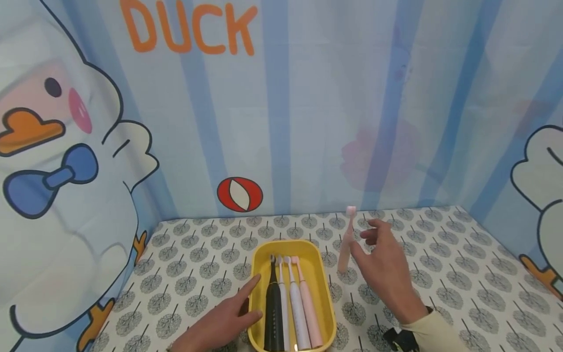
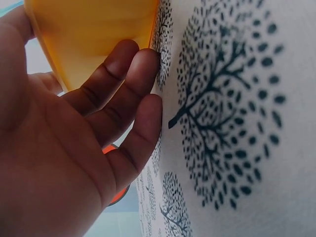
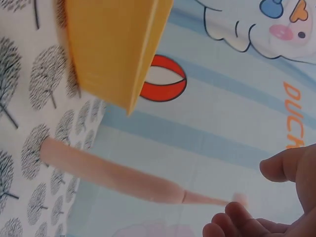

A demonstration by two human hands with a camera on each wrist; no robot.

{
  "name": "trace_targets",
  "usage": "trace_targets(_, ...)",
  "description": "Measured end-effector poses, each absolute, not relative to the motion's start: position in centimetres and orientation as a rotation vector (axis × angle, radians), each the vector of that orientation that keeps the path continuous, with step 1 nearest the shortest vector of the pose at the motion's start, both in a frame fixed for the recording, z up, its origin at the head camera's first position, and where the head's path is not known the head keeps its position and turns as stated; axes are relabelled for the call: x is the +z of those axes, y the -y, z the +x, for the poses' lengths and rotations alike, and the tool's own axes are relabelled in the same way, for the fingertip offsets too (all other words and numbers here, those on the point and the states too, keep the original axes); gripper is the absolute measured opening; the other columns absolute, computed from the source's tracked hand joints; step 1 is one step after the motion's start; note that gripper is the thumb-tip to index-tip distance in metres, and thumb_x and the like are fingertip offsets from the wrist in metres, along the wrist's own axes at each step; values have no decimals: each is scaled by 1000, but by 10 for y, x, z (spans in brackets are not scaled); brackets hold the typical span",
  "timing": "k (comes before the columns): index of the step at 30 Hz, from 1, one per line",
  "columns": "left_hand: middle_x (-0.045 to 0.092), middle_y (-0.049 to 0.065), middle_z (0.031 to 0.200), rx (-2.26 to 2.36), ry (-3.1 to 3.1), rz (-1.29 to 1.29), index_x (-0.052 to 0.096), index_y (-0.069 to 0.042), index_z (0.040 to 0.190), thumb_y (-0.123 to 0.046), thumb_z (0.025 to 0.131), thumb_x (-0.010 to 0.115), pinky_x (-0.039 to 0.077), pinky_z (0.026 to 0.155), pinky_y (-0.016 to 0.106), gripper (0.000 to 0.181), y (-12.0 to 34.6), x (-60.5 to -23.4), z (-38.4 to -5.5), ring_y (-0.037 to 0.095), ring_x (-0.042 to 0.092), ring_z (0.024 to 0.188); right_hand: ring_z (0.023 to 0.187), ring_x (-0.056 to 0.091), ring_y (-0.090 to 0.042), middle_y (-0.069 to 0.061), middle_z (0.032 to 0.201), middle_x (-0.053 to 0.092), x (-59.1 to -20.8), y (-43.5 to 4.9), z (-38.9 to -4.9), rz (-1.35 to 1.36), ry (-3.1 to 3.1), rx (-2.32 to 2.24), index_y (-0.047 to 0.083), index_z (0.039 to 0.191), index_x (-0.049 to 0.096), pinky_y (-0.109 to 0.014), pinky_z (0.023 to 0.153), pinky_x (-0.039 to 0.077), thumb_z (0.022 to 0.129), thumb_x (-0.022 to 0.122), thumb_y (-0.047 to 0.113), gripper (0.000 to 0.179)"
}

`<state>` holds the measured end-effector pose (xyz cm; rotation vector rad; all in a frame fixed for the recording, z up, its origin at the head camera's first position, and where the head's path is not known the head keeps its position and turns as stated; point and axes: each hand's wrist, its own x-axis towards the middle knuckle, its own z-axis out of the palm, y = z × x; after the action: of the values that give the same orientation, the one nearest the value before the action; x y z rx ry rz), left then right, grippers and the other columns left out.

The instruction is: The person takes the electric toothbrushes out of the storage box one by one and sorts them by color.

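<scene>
A pink electric toothbrush [image 1: 345, 252] stands upright on the patterned cloth, to the right of a yellow tray [image 1: 327, 293]. My right hand [image 1: 387, 266] is beside it, thumb and fingers spread apart. In the right wrist view the fingertips [image 3: 237, 212] overlap the brush head, with a gap between them and the thumb. My left hand [image 1: 220, 320] holds the tray's left side, thumb and index finger over the rim. Its other fingers [image 2: 140, 74] lie along the outer wall. Inside the tray lie a black toothbrush [image 1: 274, 313], two pale ones [image 1: 299, 308] and a pink one [image 1: 310, 313], heads pointing away from me.
The table is covered by a white cloth [image 1: 198, 278] with a dark tree print. Behind it hangs a blue striped curtain [image 1: 303, 122] with duck pictures and a red ball print. A dark strap [image 1: 400, 338] sits at my right wrist, by the sleeve.
</scene>
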<state>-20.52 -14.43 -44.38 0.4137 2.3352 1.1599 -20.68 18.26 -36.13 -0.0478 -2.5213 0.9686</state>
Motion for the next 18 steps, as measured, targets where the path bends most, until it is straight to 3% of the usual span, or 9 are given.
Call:
trace_targets(10,32,12,144,1167,-2296,407,14,-29,149,-48,88,55,40,89,53,76,144,-442,-205,36,44,119,81,60,-9,5,106,61,-345,-156,-196,35,2625,1193,14,136,37,-29,62,49,89,55,39,56)
trace_targets(18,33,12,144,1139,-2340,404,15,-27,149,-49,87,56,38,92,54,77,142,-440,-205,35,41,122,73,60,-6,7,102,64,-342,-136,-201,94,2659,1275,20,137,39,-28,57,48,88,59,36,56)
